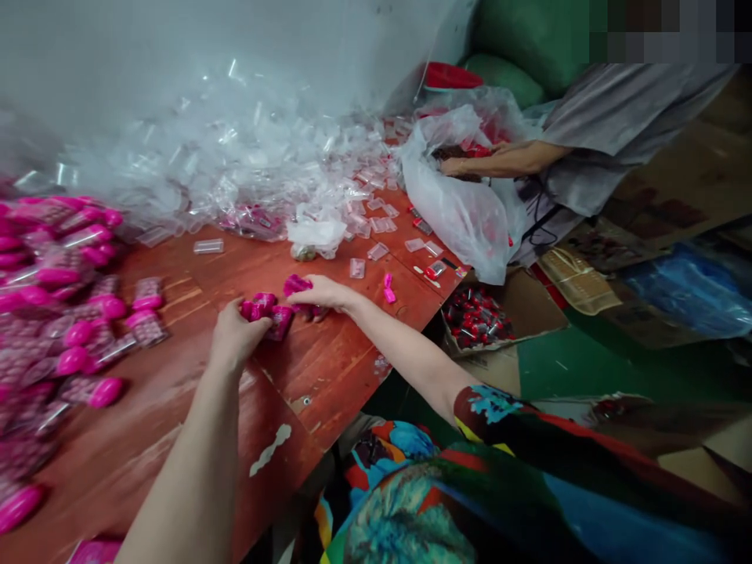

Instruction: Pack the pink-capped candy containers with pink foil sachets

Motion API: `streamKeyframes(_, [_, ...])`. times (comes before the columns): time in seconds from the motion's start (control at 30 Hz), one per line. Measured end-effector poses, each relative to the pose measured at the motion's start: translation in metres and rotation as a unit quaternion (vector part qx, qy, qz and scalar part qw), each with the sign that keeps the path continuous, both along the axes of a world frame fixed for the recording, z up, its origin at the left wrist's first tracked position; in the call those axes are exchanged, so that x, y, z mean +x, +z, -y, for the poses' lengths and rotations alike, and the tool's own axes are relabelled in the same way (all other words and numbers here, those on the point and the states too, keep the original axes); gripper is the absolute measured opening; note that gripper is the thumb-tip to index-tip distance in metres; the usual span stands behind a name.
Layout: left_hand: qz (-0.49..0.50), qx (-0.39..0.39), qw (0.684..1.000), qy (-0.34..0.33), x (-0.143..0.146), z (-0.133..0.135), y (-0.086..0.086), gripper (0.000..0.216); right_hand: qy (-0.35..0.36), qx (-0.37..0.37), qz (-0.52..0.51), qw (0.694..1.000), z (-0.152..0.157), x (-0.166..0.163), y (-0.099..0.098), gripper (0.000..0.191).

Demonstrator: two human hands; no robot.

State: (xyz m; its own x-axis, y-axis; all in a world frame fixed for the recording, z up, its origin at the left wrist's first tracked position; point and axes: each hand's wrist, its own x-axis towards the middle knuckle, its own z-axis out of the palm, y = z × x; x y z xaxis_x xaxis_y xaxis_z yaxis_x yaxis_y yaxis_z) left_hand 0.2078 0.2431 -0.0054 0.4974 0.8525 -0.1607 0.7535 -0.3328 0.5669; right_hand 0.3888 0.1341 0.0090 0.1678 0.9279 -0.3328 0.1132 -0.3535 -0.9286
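My left hand [232, 337] is closed around small pink containers [279, 321] just above the reddish wooden table [193, 274]. Right beside it, my right hand [323, 294] pinches a dark-pink piece [298, 283], whose exact kind I cannot make out. More pink matter shows beneath its fingers, partly hidden. To the right lies a small bright-pink piece [388, 288] by itself. On the left side, clear containers with pink caps [106, 392] and pink beads inside are heaped up.
Clear plastic cases [235, 164] pile against the wall. At right, a co-worker's hand [461, 166] reaches into a translucent bag [452, 211]. Below the table edge stands a cardboard box [532, 301] of red-and-black pieces. A crumpled white plastic bag [317, 231] lies beyond my hands.
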Motion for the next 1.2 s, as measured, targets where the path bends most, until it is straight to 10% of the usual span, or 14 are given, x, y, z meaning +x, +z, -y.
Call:
streamKeyframes(0.2, [-0.070, -0.007, 0.997, 0.018, 0.014, -0.003, 0.015, 0.074, -0.231, 0.006, -0.211, 0.950, 0.043, -0.044, -0.014, 0.026])
streamKeyframes(0.4, [-0.151, 0.020, 0.988, 0.031, 0.023, 0.002, 0.032, 0.048, -0.300, 0.011, -0.220, 0.928, 0.034, -0.077, -0.017, 0.034])
streamKeyframes(0.67, [-0.115, -0.058, 0.991, -0.039, -0.013, -0.007, 0.016, 0.028, -0.289, 0.011, -0.202, 0.936, 0.025, -0.074, -0.016, 0.032])
streamKeyframes(0.93, [0.207, -0.244, 0.939, 0.128, -0.021, 0.023, 0.010, 0.043, -0.221, 0.021, -0.221, 0.950, 0.027, -0.060, -0.012, 0.034])
streamKeyframes(1.2, [0.308, -0.286, 0.899, 0.119, -0.004, 0.035, 0.013, 0.053, -0.153, 0.030, -0.202, 0.967, 0.018, -0.043, -0.014, 0.042])
